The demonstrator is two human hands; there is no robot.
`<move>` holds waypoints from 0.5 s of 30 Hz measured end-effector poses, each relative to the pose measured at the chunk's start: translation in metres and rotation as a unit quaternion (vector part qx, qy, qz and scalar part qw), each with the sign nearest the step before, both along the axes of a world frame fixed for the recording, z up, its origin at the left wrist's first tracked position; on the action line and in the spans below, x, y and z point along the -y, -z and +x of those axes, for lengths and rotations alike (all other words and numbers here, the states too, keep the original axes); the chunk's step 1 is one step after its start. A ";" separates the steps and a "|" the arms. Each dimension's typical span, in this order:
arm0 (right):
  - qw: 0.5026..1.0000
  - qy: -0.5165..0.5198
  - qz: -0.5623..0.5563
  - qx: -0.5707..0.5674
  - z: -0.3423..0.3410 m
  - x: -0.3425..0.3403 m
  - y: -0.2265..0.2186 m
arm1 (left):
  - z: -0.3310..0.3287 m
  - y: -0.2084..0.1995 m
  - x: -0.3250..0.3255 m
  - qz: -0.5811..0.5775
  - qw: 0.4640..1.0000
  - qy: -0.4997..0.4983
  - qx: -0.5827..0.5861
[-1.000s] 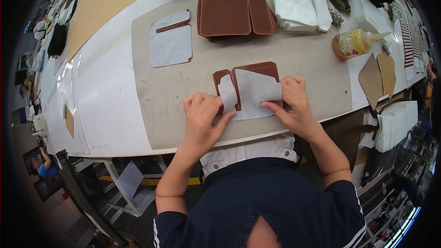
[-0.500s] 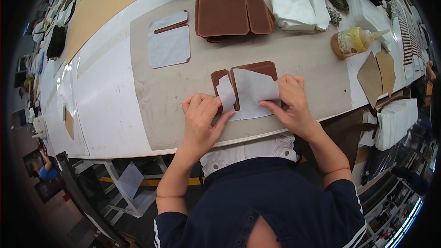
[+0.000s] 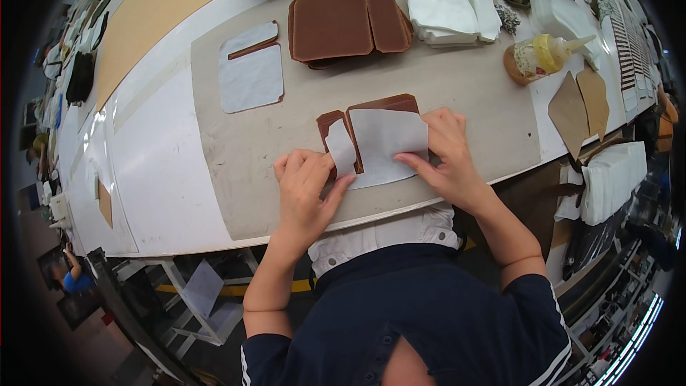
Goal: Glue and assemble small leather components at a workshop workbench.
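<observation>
Two hands, both mine, both in view. My left hand [image 3: 306, 180] is narrow, thumb and curled fingers pinching the left strip of one pale grey, thin, slotted sheet [image 3: 389, 139]. My right hand [image 3: 444, 161] grips the same sheet at its right side, thumb on top, fingers around the edge. Sheet lies over one brown, slotted leather-like piece [image 3: 400, 102], which shows along the far edge and at left; both sit near the front of one grey, flat mat [image 3: 486, 129] on the white worktop [image 3: 164, 193].

Beyond, on the mat: one grey-faced, brown-edged slotted panel [image 3: 251, 78] at left; one stack of brown, round-cornered slotted pieces [image 3: 329, 21] in the middle; one stack of white, soft-looking slotted pads [image 3: 437, 7] right of it. Layers in both stacks: can't count. Right side: one yellow-topped, clear squeeze bottle with amber contents [image 3: 525, 63], lying tilted, nozzle pointing right; near it, two tan, flat, angular pieces [image 3: 568, 111].
</observation>
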State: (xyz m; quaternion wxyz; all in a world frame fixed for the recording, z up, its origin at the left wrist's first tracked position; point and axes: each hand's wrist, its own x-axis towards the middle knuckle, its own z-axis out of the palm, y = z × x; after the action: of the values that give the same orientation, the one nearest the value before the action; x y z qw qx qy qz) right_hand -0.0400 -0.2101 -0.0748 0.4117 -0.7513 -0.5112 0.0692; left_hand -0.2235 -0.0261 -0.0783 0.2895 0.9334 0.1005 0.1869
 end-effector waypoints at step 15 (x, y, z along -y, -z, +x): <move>0.999 -0.021 0.005 -0.026 0.001 0.002 0.001 | 0.002 -0.001 0.002 -0.009 1.000 -0.008 0.011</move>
State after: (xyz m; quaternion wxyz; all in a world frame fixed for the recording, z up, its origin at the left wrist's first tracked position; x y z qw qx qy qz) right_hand -0.0391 -0.2120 -0.0762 0.4268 -0.7365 -0.5163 0.0943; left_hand -0.2218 -0.0283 -0.0770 0.2979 0.9278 0.1063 0.1981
